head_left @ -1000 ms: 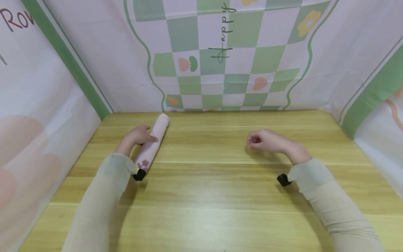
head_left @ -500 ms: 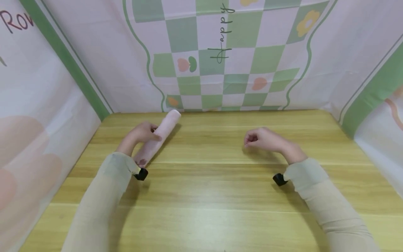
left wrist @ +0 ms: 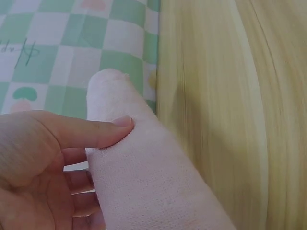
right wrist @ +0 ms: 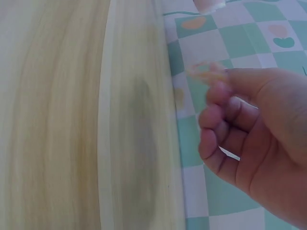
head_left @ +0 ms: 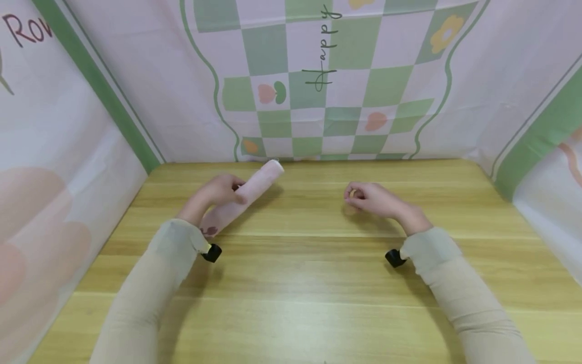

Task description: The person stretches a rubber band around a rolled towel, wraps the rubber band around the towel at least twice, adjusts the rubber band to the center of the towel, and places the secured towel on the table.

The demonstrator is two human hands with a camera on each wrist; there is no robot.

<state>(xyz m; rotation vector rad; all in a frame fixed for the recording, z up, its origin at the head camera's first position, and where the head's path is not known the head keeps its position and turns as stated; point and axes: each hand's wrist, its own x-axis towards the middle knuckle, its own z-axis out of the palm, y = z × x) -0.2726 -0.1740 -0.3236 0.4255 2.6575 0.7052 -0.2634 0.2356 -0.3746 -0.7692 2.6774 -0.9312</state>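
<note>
My left hand (head_left: 219,191) grips a rolled pink towel (head_left: 260,186) around its middle. Thumb on top and fingers beneath show in the left wrist view, where the towel roll (left wrist: 144,177) fills the centre. It slants toward the far right, its shadow beside it on the tabletop; a darker printed motif marks the near end. To the right, apart from the towel, my right hand (head_left: 375,198) pinches a small, thin, yellowish loop like a rubber band (right wrist: 205,75) between thumb and index finger. Its other fingers are curled. The loop is blurred in the right wrist view.
Both hands are over a wood-grain table (head_left: 291,283). Behind its far edge hangs a green-and-white checked cloth (head_left: 306,121), with further printed cloth (head_left: 59,151) along the left and right sides. A small black wrist camera (head_left: 394,258) sits below each sleeve cuff.
My left hand has raised the towel roll and moved it rightward, turning its far end to the right. My right hand has shifted left, toward the towel.
</note>
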